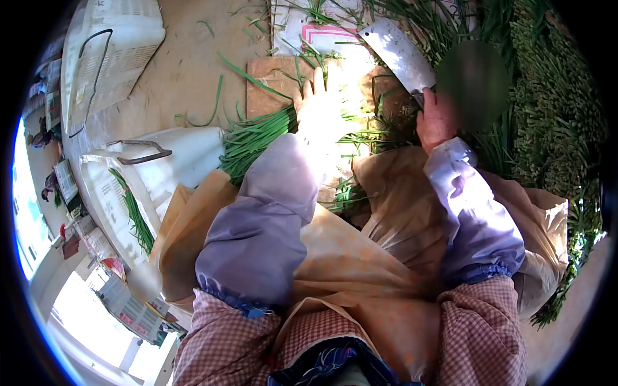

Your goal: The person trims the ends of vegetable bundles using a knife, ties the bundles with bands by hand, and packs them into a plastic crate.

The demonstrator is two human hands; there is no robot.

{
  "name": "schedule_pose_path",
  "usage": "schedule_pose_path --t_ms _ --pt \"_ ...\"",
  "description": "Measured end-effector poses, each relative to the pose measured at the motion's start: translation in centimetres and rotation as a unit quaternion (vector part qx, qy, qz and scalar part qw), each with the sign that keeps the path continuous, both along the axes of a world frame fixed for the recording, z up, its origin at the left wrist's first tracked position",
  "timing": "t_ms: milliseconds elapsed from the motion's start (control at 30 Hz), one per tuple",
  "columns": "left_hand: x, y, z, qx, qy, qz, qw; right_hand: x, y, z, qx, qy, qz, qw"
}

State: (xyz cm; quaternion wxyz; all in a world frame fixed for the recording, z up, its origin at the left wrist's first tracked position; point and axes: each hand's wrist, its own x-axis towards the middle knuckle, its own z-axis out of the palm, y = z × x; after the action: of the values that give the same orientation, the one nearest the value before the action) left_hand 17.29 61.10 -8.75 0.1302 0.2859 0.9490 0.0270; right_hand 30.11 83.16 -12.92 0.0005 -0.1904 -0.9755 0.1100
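My right hand [436, 122] is wrapped round the handle of a cleaver [398, 55], its broad pale blade angled up and to the left above cut greens. Flat on a bunch of long green stalks, probably chives [257, 138], lies my left hand [318, 112], fingers stretched forward and apart. Strong sunlight washes out much of this hand. The bunch rests across a brown board [273, 72], its ends pointing left. Loose trimmings lie on the board between my two hands.
On the left stand a tall white plastic crate [119, 45] and a lower white crate [193, 145] with a metal handle and some greens. A large heap of green stalks [553, 103] lines the right side. A brown apron [360, 257] covers my lap.
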Motion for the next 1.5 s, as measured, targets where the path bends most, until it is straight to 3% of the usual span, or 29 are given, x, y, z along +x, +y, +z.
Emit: schedule_pose_path --t_ms 67,167,267,333,433,500,600,633,700,1067,1267,1500 --pt "-0.4 0.0 -0.7 -0.018 -0.02 0.025 0.999 1.0 1.8 -1.3 -0.039 -0.098 -0.025 0.994" --pt "-0.6 0.2 -1.5 -0.022 -0.047 0.053 0.997 0.5 2.1 -2.3 -0.106 -0.094 -0.041 0.989" --pt "-1.1 0.3 -2.0 -0.029 -0.065 0.056 0.996 -1.0 1.9 -1.8 -0.089 0.078 -0.025 0.993" --pt "-1.1 0.9 -2.3 -0.045 -0.049 0.058 0.996 -2.5 1.9 0.7 -0.269 -0.006 -0.147 0.952" --pt "-0.8 1.4 -2.2 -0.08 -0.009 0.075 0.994 -2.7 -1.0 5.2 -0.28 0.05 -0.155 0.946" --pt "-1.1 1.7 -1.8 -0.087 -0.023 0.093 0.992 -1.4 -3.2 5.0 -0.41 0.192 -0.155 0.878" --pt "-1.9 1.9 -1.7 -0.093 -0.085 0.111 0.986 -0.1 -5.3 7.3 -0.302 0.047 -0.098 0.947" --pt "-2.0 1.9 -1.6 -0.099 -0.099 0.114 0.984 0.1 -6.4 6.7 -0.279 0.113 -0.061 0.952" --pt "-2.0 2.4 -1.0 -0.103 -0.118 0.141 0.978 0.7 -7.7 7.0 -0.219 0.08 -0.035 0.972" --pt "-2.2 2.4 -1.4 -0.118 -0.125 0.123 0.977 0.7 -8.3 7.8 -0.191 -0.044 -0.036 0.98" --pt "-1.5 3.3 0.1 -0.189 -0.089 0.117 0.971 0.5 -8.0 8.9 -0.21 -0.15 -0.048 0.965" --pt "-1.6 2.8 -2.3 -0.192 -0.102 0.079 0.973 -0.5 -7.3 7.4 -0.216 -0.106 -0.039 0.97"
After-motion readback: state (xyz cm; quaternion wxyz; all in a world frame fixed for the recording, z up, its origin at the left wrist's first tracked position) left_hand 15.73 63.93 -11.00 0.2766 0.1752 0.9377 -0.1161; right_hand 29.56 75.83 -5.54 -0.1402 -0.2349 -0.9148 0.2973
